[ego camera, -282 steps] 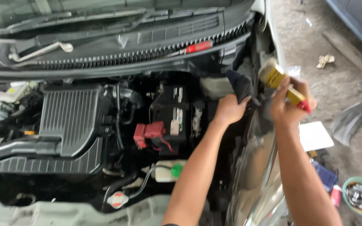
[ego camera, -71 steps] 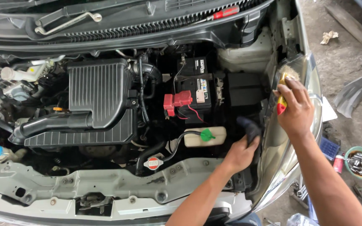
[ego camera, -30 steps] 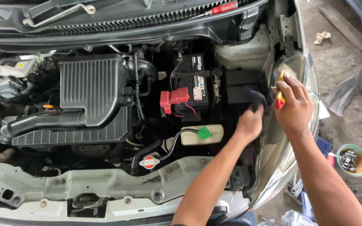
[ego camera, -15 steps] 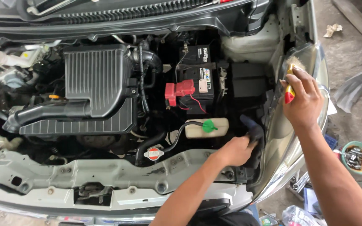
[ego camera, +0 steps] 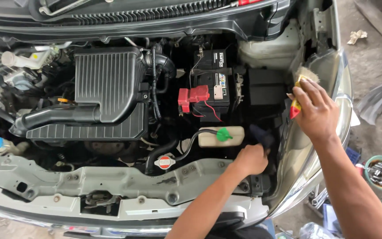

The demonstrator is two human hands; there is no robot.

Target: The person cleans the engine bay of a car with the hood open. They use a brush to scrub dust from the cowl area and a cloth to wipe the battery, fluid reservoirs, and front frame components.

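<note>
Engine bay (ego camera: 111, 186): left hand (ego camera: 250, 160) is clenching dark cloth (ego camera: 261, 135) beside coolant reservoir (ego camera: 222, 136); right hand (ego camera: 317, 108) is grasping brush (ego camera: 299, 95) rightward.

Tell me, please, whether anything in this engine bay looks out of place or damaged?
The headlight sits pulled out of its seat beside the right hand, which holds a brush. The left hand grips a dark part behind it. Nothing looks spilled or broken.

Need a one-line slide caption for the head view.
Left hand presses dark cloth into engine bay; right hand holds brush.
</note>
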